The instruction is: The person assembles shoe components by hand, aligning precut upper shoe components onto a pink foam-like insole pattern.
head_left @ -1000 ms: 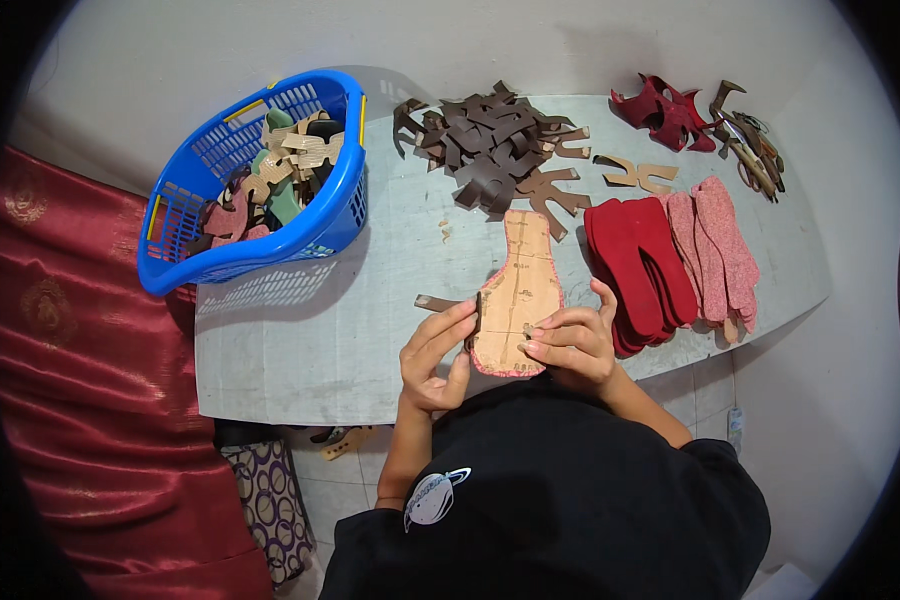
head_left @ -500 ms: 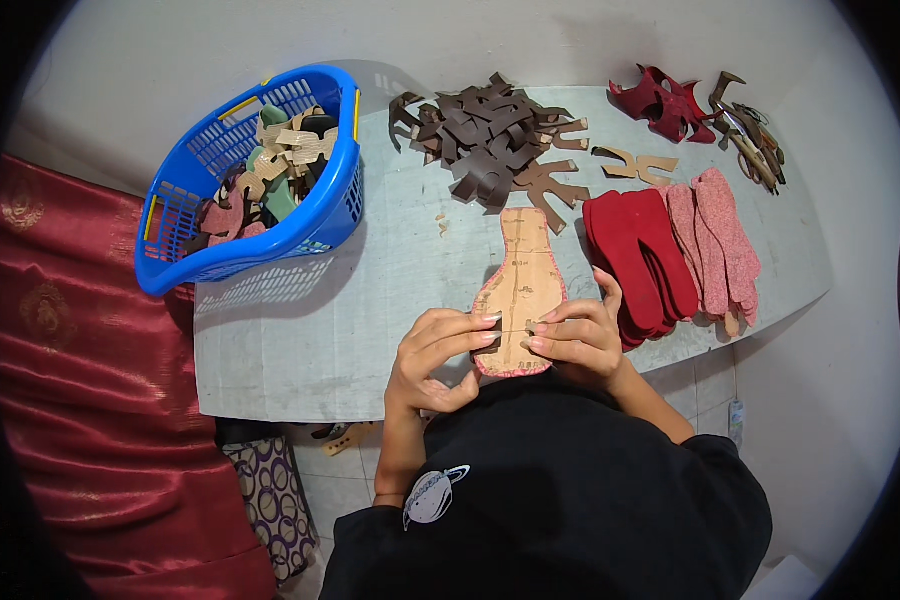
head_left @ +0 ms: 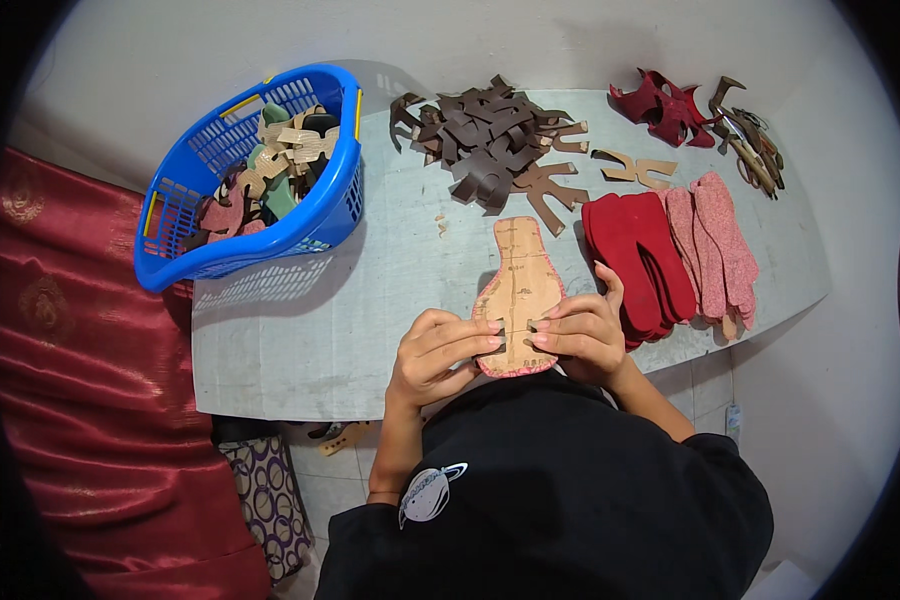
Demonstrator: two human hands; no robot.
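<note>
A tan shoe insole (head_left: 518, 285) with a pink patterned edge lies underside up between my hands, its narrow end pointing away from me. Dark pencil lines cross its face. My left hand (head_left: 440, 350) grips the wide end from the left, fingertips pressed on the face. From the right, my right hand (head_left: 588, 335) grips the same end, its index finger raised off the insole. Small dark pieces, perhaps strap ends, show at the fingertips of both hands. What lies beneath the insole is hidden.
Dark brown cut straps (head_left: 490, 140) are heaped at the back of the table (head_left: 270, 360). Stacked red insoles (head_left: 635, 260) and pink insoles (head_left: 715, 245) lie to the right. Tools (head_left: 750, 150) and red straps (head_left: 665, 108) sit behind them. A blue basket (head_left: 315, 215) of cut pieces stands left.
The insole's narrow end has tipped slightly left and toward me. My left fingers have drawn in closer beneath the edge. Both hands keep their hold.
</note>
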